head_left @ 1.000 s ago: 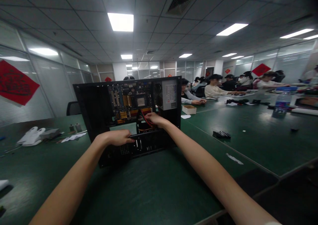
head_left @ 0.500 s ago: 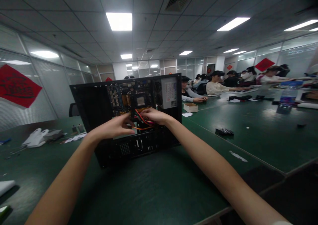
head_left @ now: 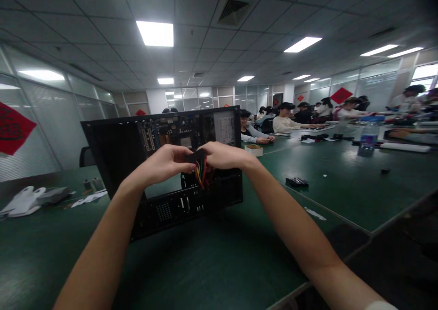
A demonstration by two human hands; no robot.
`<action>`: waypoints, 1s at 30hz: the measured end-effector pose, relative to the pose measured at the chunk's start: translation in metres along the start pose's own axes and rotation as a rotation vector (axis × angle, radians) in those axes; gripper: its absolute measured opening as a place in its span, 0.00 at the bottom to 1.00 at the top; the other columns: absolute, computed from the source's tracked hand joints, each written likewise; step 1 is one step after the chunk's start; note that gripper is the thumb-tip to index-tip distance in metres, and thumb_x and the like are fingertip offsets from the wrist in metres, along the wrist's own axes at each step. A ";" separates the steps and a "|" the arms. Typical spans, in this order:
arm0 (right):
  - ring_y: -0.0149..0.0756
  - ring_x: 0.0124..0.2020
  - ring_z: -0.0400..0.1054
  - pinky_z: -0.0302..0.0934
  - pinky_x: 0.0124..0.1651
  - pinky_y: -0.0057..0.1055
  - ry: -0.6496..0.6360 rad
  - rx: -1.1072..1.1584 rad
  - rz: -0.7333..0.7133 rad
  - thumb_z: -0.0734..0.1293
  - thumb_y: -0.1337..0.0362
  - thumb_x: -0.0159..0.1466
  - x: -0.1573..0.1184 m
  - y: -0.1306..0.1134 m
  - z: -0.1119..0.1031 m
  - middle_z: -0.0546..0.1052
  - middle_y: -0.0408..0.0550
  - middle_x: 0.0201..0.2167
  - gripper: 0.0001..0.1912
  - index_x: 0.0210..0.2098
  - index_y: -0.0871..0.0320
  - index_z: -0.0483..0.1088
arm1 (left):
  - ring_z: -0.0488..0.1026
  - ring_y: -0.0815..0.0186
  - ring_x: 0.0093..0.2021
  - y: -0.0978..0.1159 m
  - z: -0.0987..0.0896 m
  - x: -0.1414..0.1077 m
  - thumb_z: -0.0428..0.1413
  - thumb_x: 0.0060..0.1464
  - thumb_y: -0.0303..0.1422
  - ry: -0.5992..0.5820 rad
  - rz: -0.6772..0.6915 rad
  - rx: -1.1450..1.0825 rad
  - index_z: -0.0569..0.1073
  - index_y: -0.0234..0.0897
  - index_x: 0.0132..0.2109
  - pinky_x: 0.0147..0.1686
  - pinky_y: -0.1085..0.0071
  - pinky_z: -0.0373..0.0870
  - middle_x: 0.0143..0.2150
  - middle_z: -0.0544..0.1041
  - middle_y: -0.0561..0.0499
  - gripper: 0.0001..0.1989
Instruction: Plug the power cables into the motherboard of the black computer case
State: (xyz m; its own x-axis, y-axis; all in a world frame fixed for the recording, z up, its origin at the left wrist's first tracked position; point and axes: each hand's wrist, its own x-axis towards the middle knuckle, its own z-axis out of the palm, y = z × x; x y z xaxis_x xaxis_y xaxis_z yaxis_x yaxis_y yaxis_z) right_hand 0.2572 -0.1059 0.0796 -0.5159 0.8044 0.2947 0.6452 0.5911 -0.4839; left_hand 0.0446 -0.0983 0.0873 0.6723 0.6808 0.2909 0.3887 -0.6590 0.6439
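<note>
1. Both hands are now meeting in front of the open computer case (head_left: 118,150); half a second ago the left hand (head_left: 166,164) was reaching in with spread fingers, apart from the right hand (head_left: 224,157), and a second ago it was gripping the case's lower rail.
2. The colored cables (head_left: 201,173) are now hanging in a bunch under a dark connector (head_left: 195,155); in the last glimpse they were running sideways through the opening.
3. The left thumb and fingers are pinching the connector's near-left end; the right fingers are grasping its other end, though their tips are partly hidden from me.
4. The connector is lying between the two sets of fingertips, in front of the motherboard (head_left: 167,129); the red, yellow, green and black wires are dropping just beside the right fingers toward the lower part of the case.
5. The case is standing upright on the green table (head_left: 191,264), its open side facing the wearer; it is holding the motherboard and, at its upper right, the power supply (head_left: 224,127).
6. A small pale box (head_left: 253,149) is sitting to the right beyond the case, its contents too small to make out; a labeled plastic bottle (head_left: 369,136) is standing farther right; a white bag (head_left: 25,200) is lying at the left.
</note>
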 end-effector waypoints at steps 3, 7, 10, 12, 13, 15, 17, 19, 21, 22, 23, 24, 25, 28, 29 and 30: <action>0.31 0.29 0.74 0.68 0.31 0.24 -0.040 0.218 -0.070 0.61 0.74 0.63 -0.015 -0.002 -0.014 0.80 0.50 0.35 0.17 0.50 0.63 0.71 | 0.79 0.59 0.41 -0.008 0.001 0.000 0.64 0.51 0.41 0.037 -0.005 0.030 0.79 0.36 0.48 0.42 0.63 0.77 0.41 0.83 0.47 0.20; 0.32 0.31 0.75 0.70 0.33 0.25 -0.028 0.381 -0.164 0.65 0.69 0.63 -0.018 0.002 -0.017 0.80 0.46 0.34 0.18 0.53 0.61 0.70 | 0.79 0.57 0.43 -0.008 0.003 -0.001 0.65 0.50 0.39 0.085 0.034 0.006 0.77 0.35 0.52 0.43 0.59 0.78 0.42 0.83 0.46 0.23; 0.30 0.28 0.72 0.68 0.30 0.24 0.069 0.405 -0.203 0.65 0.68 0.63 -0.007 0.006 -0.009 0.78 0.44 0.29 0.13 0.48 0.62 0.72 | 0.79 0.54 0.46 -0.003 0.005 -0.002 0.65 0.50 0.39 0.088 0.078 -0.021 0.77 0.35 0.54 0.47 0.56 0.78 0.46 0.82 0.45 0.25; 0.29 0.26 0.71 0.66 0.29 0.23 0.140 0.434 -0.218 0.65 0.69 0.63 0.002 0.007 -0.004 0.77 0.42 0.27 0.12 0.47 0.62 0.73 | 0.79 0.54 0.47 -0.002 0.005 -0.004 0.65 0.51 0.39 0.103 0.088 -0.036 0.76 0.34 0.56 0.47 0.56 0.78 0.46 0.82 0.44 0.26; 0.28 0.26 0.70 0.66 0.29 0.23 0.169 0.456 -0.225 0.65 0.70 0.63 0.006 0.007 -0.002 0.76 0.42 0.28 0.12 0.46 0.62 0.73 | 0.79 0.54 0.47 -0.002 0.005 -0.005 0.64 0.52 0.39 0.115 0.089 -0.040 0.75 0.34 0.57 0.47 0.56 0.78 0.46 0.82 0.44 0.27; 0.28 0.27 0.70 0.66 0.30 0.23 0.213 0.504 -0.237 0.66 0.70 0.63 0.012 0.008 0.001 0.76 0.43 0.29 0.11 0.46 0.62 0.73 | 0.79 0.54 0.46 -0.004 0.004 -0.006 0.63 0.53 0.40 0.147 0.101 -0.029 0.73 0.34 0.59 0.45 0.57 0.78 0.45 0.82 0.44 0.28; 0.28 0.28 0.70 0.67 0.31 0.24 0.244 0.534 -0.245 0.66 0.69 0.63 0.015 0.008 0.003 0.76 0.43 0.30 0.11 0.45 0.61 0.73 | 0.79 0.55 0.45 -0.010 0.003 -0.006 0.62 0.54 0.42 0.189 0.137 0.036 0.73 0.34 0.60 0.44 0.59 0.78 0.46 0.82 0.45 0.28; 0.28 0.28 0.70 0.66 0.31 0.25 0.271 0.539 -0.252 0.66 0.69 0.63 0.015 0.007 0.004 0.76 0.42 0.28 0.11 0.46 0.61 0.72 | 0.79 0.57 0.43 -0.017 0.001 -0.005 0.62 0.55 0.43 0.254 0.187 0.159 0.72 0.34 0.60 0.41 0.62 0.78 0.45 0.82 0.45 0.29; 0.28 0.28 0.69 0.66 0.32 0.25 0.301 0.536 -0.263 0.66 0.68 0.63 0.014 0.006 0.005 0.75 0.41 0.28 0.12 0.47 0.61 0.72 | 0.79 0.59 0.39 -0.024 0.000 -0.003 0.62 0.55 0.44 0.330 0.237 0.311 0.71 0.34 0.61 0.38 0.65 0.77 0.41 0.82 0.46 0.31; 0.28 0.27 0.69 0.66 0.32 0.25 0.317 0.535 -0.270 0.66 0.68 0.63 0.014 0.006 0.005 0.75 0.41 0.28 0.13 0.47 0.60 0.72 | 0.79 0.60 0.38 -0.027 -0.001 -0.002 0.62 0.55 0.45 0.367 0.263 0.384 0.70 0.33 0.62 0.37 0.66 0.77 0.39 0.82 0.47 0.32; 0.28 0.27 0.69 0.66 0.32 0.25 0.331 0.536 -0.278 0.66 0.68 0.63 0.013 0.006 0.006 0.76 0.41 0.28 0.13 0.48 0.60 0.73 | 0.79 0.60 0.37 -0.030 -0.001 -0.001 0.62 0.55 0.45 0.402 0.291 0.451 0.70 0.34 0.62 0.37 0.67 0.76 0.38 0.82 0.48 0.32; 0.28 0.27 0.69 0.66 0.31 0.25 0.345 0.540 -0.285 0.66 0.67 0.63 0.014 0.005 0.007 0.76 0.41 0.28 0.13 0.47 0.60 0.73 | 0.79 0.61 0.37 -0.032 -0.002 0.000 0.62 0.54 0.45 0.433 0.316 0.508 0.70 0.34 0.62 0.38 0.67 0.76 0.38 0.81 0.48 0.32; 0.28 0.27 0.68 0.66 0.31 0.25 0.357 0.548 -0.292 0.67 0.65 0.64 0.015 0.006 0.008 0.76 0.41 0.28 0.13 0.47 0.59 0.74 | 0.79 0.61 0.38 -0.033 -0.002 0.000 0.62 0.54 0.45 0.461 0.338 0.553 0.69 0.35 0.62 0.39 0.67 0.76 0.39 0.81 0.48 0.32; 0.29 0.28 0.69 0.66 0.32 0.25 0.413 0.585 -0.316 0.67 0.63 0.63 0.021 0.008 0.013 0.77 0.43 0.29 0.14 0.47 0.59 0.76 | 0.78 0.61 0.43 -0.035 -0.001 0.001 0.60 0.58 0.42 0.523 0.384 0.605 0.68 0.37 0.61 0.45 0.66 0.75 0.45 0.80 0.46 0.27; 0.30 0.30 0.70 0.67 0.32 0.26 0.441 0.595 -0.319 0.67 0.62 0.63 0.024 0.010 0.015 0.78 0.44 0.31 0.14 0.46 0.59 0.76 | 0.78 0.61 0.45 -0.035 0.000 0.001 0.58 0.60 0.40 0.530 0.396 0.593 0.68 0.37 0.61 0.47 0.66 0.75 0.46 0.80 0.46 0.25; 0.31 0.31 0.71 0.67 0.34 0.26 0.473 0.598 -0.318 0.67 0.62 0.63 0.027 0.012 0.017 0.79 0.45 0.32 0.14 0.46 0.59 0.77 | 0.78 0.61 0.46 -0.034 0.000 0.001 0.56 0.61 0.38 0.530 0.408 0.569 0.67 0.37 0.61 0.48 0.66 0.74 0.47 0.80 0.45 0.23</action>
State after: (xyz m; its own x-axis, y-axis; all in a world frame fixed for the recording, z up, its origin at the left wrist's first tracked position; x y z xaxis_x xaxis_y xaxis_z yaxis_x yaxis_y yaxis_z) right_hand 0.2412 -0.0778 0.0682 -0.2449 0.6234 0.7426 0.0306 0.7705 -0.6367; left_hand 0.0319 -0.0752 0.0652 0.5010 0.3229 0.8030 0.5319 -0.8468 0.0086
